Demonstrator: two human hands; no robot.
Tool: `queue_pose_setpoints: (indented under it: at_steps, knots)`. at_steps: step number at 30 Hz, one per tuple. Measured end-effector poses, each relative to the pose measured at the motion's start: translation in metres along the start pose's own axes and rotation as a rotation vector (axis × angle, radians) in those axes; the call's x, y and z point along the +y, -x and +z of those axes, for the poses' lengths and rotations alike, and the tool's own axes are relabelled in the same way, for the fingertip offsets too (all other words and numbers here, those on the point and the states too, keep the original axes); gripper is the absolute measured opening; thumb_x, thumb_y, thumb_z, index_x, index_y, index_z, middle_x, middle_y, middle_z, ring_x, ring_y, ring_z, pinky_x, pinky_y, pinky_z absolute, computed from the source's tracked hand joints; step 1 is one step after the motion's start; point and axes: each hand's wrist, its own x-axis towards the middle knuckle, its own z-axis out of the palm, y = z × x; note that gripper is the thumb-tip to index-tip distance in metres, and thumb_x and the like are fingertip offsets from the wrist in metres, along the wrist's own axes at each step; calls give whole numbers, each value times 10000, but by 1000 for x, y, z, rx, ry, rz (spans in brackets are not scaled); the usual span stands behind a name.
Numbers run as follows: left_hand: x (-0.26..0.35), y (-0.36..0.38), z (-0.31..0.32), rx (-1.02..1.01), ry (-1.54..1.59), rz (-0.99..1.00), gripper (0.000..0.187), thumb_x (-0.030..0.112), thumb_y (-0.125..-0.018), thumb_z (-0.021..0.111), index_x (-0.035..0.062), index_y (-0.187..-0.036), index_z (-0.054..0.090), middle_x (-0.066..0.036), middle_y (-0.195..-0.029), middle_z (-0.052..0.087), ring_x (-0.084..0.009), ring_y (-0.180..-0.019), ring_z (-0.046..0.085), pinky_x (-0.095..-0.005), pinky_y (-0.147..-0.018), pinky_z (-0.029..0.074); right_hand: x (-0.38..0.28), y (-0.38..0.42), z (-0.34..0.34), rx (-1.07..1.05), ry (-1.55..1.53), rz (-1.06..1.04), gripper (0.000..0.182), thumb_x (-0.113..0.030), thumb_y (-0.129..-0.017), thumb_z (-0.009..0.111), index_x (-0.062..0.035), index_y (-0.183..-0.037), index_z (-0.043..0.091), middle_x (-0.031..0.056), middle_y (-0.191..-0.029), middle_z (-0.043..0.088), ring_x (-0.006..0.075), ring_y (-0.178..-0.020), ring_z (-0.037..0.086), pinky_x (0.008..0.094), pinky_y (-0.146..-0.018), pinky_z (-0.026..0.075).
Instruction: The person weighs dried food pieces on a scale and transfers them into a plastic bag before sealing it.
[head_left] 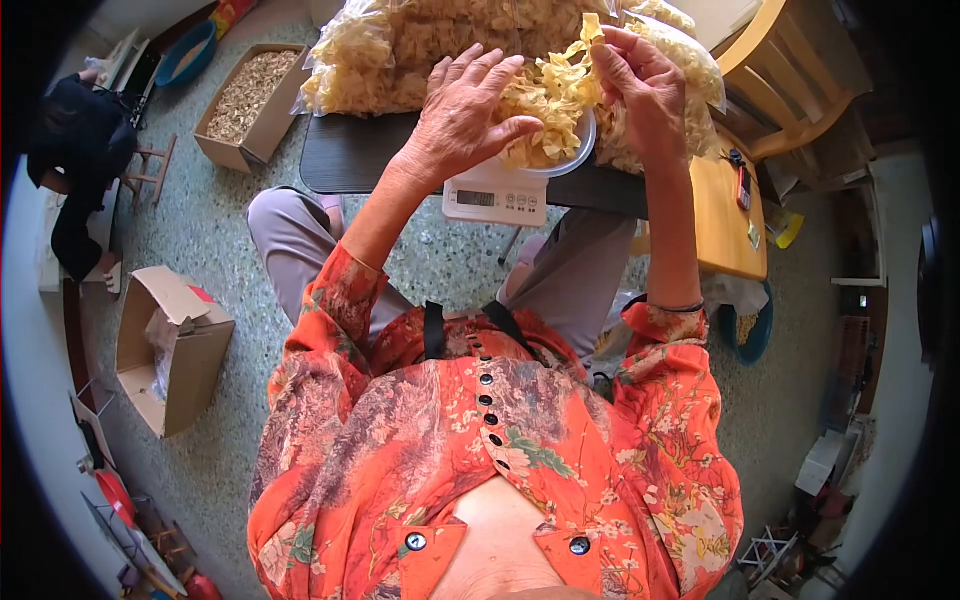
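A clear plastic bowl (pixel 588 142) heaped with dried, curled yellow pieces (pixel 545 112) sits on a white digital kitchen scale (pixel 494 199). The scale stands at the near edge of a dark table (pixel 350 150). My left hand (pixel 462 118) is open at the bowl's left side, fingers stretched forward and thumb beside the heap. Above the right of the bowl, my right hand (pixel 645 92) pinches a dried yellow piece (pixel 588 38) between thumb and fingers. Large clear bags of the same dried pieces (pixel 350 62) lie right behind and beside the bowl.
Wood-coloured chair (pixel 785 75) and small wooden table (pixel 735 240) with a red-and-black device (pixel 744 187) stand at right. An open carton of brown flakes (pixel 255 97) is on the floor at left, another carton (pixel 190 345) nearer. A person in dark clothes (pixel 80 140) is far left.
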Motion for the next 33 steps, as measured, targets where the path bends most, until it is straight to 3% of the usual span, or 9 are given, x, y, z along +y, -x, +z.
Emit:
queue_pose_setpoints:
  at_steps: [6, 7, 11, 18, 24, 26, 30, 31, 33]
  knots:
    - [0, -28, -4, 129, 347, 34, 630, 328, -819, 820, 102, -1365, 601, -137, -1358, 630, -338, -1360, 504, -456, -1150, 367, 6, -12, -5, -71, -55, 97, 256, -215, -947, 746, -20, -1111, 723, -37, -778, 646, 15, -616, 511, 176, -544, 411]
    - [4, -33, -3, 173, 433, 0, 503, 204, -808, 815, 105, -1279, 666, -123, -1313, 663, -328, -1320, 543, -441, -1134, 398, 5, -13, -3, -77, -81, 129, 255, -230, -953, 740, -26, -1105, 726, -40, -774, 643, 15, -614, 505, 176, -547, 407]
    - [7, -49, -3, 124, 548, -10, 317, 41, -811, 788, 76, -1121, 735, -99, -1249, 692, -266, -1254, 601, -392, -1116, 431, 2, -12, -1, -127, -61, 136, 227, -236, -961, 727, -37, -1070, 728, -46, -760, 629, 20, -605, 494, 185, -554, 406]
    - [3, -48, 0, 67, 488, -21, 191, 98, -865, 765, 55, -1047, 731, -100, -1125, 733, -233, -1218, 619, -377, -1082, 453, 2, -9, -8, -49, -69, 126, 213, -215, -969, 712, -32, -1078, 715, -50, -731, 606, 22, -585, 478, 192, -547, 400]
    - [0, -48, 1, 135, 461, -124, 192, 139, -874, 777, 36, -1030, 734, -92, -1008, 741, -214, -999, 699, -351, -922, 530, 4, -10, -14, 79, -283, 77, 190, -138, -953, 719, 5, -1078, 698, -37, -687, 580, 31, -559, 483, 190, -497, 389]
    - [0, -52, -2, 258, 359, 27, 206, 141, -870, 782, 37, -1041, 736, -102, -1010, 739, -235, -939, 705, -354, -852, 547, 1, -7, -16, 113, -359, 33, 190, -113, -945, 724, 18, -1081, 695, -24, -682, 586, 36, -553, 492, 187, -482, 386]
    - [0, -53, -4, 286, 80, 177, 228, 175, -851, 786, 110, -1067, 754, -88, -1042, 739, -263, -1029, 678, -412, -1000, 476, -1, 1, -19, 107, -341, 4, 192, -126, -945, 729, 14, -1073, 702, -27, -687, 590, 32, -555, 493, 185, -495, 388]
    - [0, -52, -5, 196, 30, 172, 242, 226, -865, 766, 167, -1099, 755, -58, -1063, 735, -259, -1096, 652, -451, -1079, 404, -4, 4, -15, 146, -327, 28, 192, -127, -945, 730, 15, -1071, 705, -28, -703, 597, 31, -561, 492, 191, -498, 385]
    - [-1, -51, -4, 120, -14, 187, 245, 242, -872, 757, 178, -1109, 753, -55, -1074, 731, -262, -1112, 645, -455, -1088, 395, -1, 7, -14, 138, -330, 38, 192, -127, -945, 729, 16, -1071, 706, -27, -714, 604, 32, -564, 492, 194, -499, 385]
